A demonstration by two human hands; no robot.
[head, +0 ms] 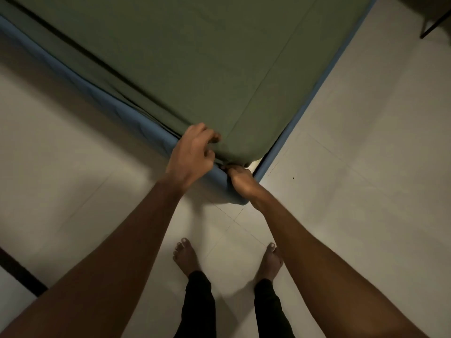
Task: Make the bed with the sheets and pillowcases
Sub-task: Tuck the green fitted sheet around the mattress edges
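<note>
Standing on the pale tiled floor [366,179], a person faces the near corner of the bed [305,111], and everything below is placed from that corner. Spreading away from the corner and filling the upper part of the view is the green sheet [219,69], which lies fairly flat on top, with loose folds bunched along the side running left of the corner. Below it, the blue padded base [146,135] wraps around the corner and runs off along both sides.

Just left of the corner, the left hand [192,152] sits on the sheet's edge with its fingers curled into the cloth, probably to hold the top taut while the hem is pulled down. Directly under the corner, the right hand [240,178] has its fingers curled in between sheet and base. It seems to be gripping the hem to draw it over the corner, though its fingertips are hidden. The two hands work close together but do not touch.

Right at the tip of the corner, a small pale patch of mattress [256,163] is uncovered, so this corner looks not yet fully fitted.
</note>
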